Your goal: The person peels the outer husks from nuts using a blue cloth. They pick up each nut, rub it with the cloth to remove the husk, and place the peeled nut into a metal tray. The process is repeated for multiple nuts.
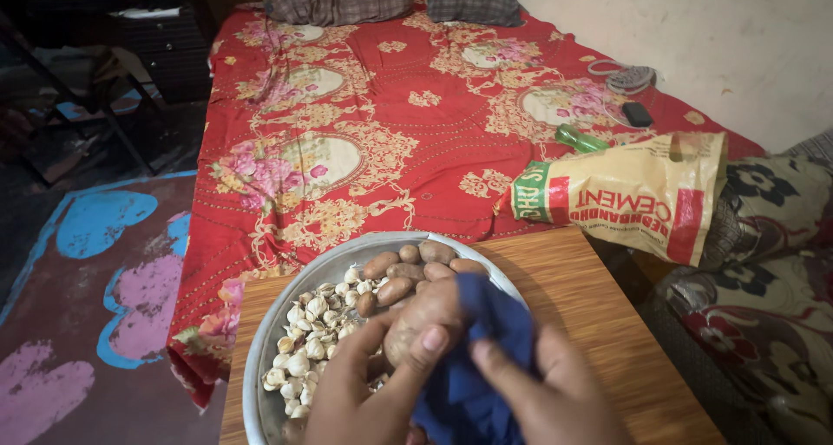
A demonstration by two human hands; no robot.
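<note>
My left hand (364, 393) grips a potato (425, 323) over the metal tray (260, 367); my right hand (555, 402) pinches a blue cloth (486, 341) against it. Potato could slip into the garlic cloves (304, 341) (tray overhangs the worktop (590, 306) edge, might tip).

Both hands, left (360, 393) and right (551, 393), bare, unsleeved, short nails.

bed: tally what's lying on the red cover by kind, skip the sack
checked pillows: 2
green bottle: 1
dark phone: 1
grey cable bundle: 1
total: 5
</note>
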